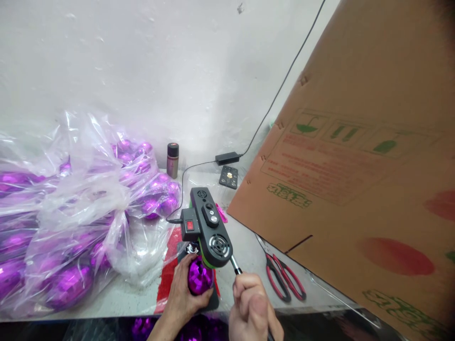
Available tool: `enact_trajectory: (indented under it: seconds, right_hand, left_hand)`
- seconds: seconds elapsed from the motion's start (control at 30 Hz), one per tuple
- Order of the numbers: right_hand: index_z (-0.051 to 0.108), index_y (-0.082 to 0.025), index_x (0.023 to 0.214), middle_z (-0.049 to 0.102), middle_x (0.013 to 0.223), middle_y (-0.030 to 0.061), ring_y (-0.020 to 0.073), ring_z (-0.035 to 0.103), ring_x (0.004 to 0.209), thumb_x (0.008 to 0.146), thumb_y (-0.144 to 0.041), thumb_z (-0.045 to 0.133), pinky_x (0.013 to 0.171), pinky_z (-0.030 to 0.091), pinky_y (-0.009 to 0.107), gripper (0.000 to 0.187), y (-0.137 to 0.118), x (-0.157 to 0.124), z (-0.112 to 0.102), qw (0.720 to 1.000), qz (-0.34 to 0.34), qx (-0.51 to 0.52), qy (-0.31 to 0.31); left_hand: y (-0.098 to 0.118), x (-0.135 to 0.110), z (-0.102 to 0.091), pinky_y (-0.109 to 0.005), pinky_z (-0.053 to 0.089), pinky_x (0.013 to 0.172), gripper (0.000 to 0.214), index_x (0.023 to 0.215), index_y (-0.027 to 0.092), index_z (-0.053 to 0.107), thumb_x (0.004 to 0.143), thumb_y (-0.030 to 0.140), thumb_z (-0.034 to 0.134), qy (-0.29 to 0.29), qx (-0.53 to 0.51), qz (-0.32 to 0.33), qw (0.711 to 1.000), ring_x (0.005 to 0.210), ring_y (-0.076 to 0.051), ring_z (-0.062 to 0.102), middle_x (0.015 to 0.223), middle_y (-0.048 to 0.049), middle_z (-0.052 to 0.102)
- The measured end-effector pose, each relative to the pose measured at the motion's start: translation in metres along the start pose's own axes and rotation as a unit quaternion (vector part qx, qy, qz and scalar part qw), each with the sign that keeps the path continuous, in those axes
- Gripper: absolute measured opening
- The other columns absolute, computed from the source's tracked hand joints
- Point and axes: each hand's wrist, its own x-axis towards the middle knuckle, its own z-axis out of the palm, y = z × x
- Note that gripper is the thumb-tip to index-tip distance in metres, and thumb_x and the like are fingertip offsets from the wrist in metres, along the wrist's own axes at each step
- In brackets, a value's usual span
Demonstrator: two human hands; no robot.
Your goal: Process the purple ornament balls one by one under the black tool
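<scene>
A small black bench machine (209,222) with round vents, a red rocker switch and green edges stands on the table. Under its front end, a shiny purple faceted bauble (199,277) sits in the grasp of my left hand (183,289), fingers and thumb curled around its sides. My right hand (249,303) is closed around the black grip of the machine's metal lever (235,264). Whether a tool tip touches the bauble is hidden by the machine's body. A dark base plate (214,298) shows partly beneath the bauble, over a red sheet (165,279).
Clear plastic bags (88,203) of purple baubles fill the left side. A large cardboard box (341,156) leans in from the right, beside red-handled scissors (284,277). At the back are a dark bottle (172,161), a power adapter (228,157) with cable and a black flat device (229,177).
</scene>
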Motion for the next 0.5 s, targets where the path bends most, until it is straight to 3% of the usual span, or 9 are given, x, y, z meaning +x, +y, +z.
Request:
enact_trajectory:
  seconds: [0.5]
  right_hand:
    - [0.041,-0.022,0.055,0.043,0.057,-0.0051,0.0107,0.042,0.052,0.113,-0.034,0.051,0.051,0.027,0.03,0.059,0.0077,-0.0081,-0.0047,1.0,0.002,0.004,0.002]
  left_hand:
    - [0.0036,0.0025,-0.0014,-0.062,0.063,0.103,0.079,0.135,0.019,0.068,0.059,0.035,0.083,0.013,0.007,0.002,1.0,0.114,-0.041,0.076,0.125,-0.0155,0.079]
